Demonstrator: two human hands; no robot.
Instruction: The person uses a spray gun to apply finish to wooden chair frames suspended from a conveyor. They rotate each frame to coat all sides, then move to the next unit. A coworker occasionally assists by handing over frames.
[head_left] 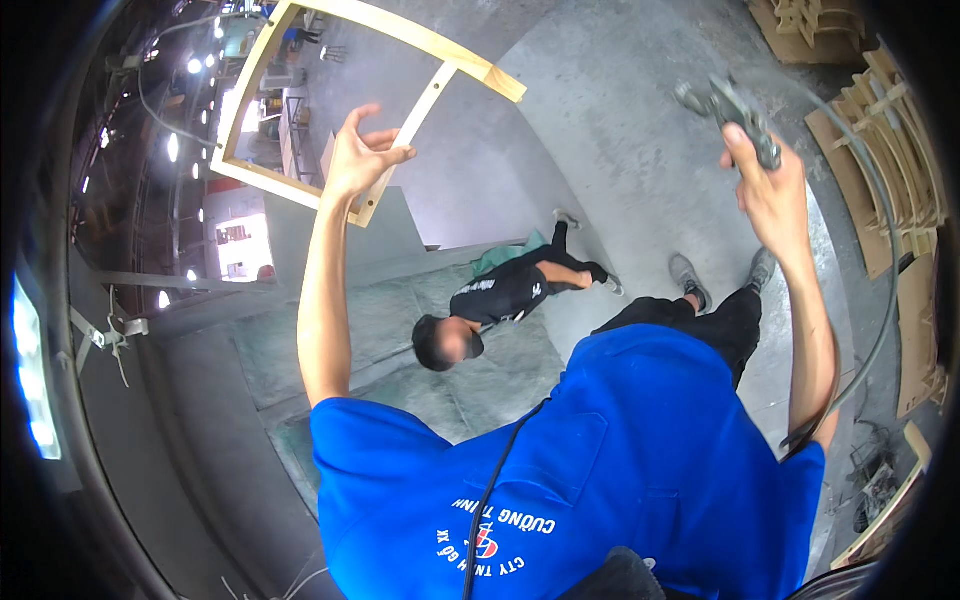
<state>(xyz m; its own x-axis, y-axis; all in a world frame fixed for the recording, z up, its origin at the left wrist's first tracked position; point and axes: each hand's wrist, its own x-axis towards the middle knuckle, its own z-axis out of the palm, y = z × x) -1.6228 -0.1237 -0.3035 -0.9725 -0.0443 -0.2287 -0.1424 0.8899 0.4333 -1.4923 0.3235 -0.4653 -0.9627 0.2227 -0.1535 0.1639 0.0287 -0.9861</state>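
Note:
A pale wooden frame [436, 88] with curved rails and a crossbar hangs at the upper left; a thin wire [150, 108] meets its far left side. My left hand [362, 160] is raised at the crossbar, fingers apart and thumb overlapping the bar; whether it touches the wood I cannot tell. At the upper right, my right hand [772, 190] is wrapped round a dark metal spray gun [738, 118], slightly blurred, whose nozzle end points away toward the upper left. A grey hose [886, 250] runs down beside my right forearm.
Stacks of curved wooden pieces [888, 150] stand along the right side. A person in dark clothes [500, 298] is beyond my left side, near a greenish panel [300, 350]. My shoes [690, 280] are on the grey concrete floor [610, 130].

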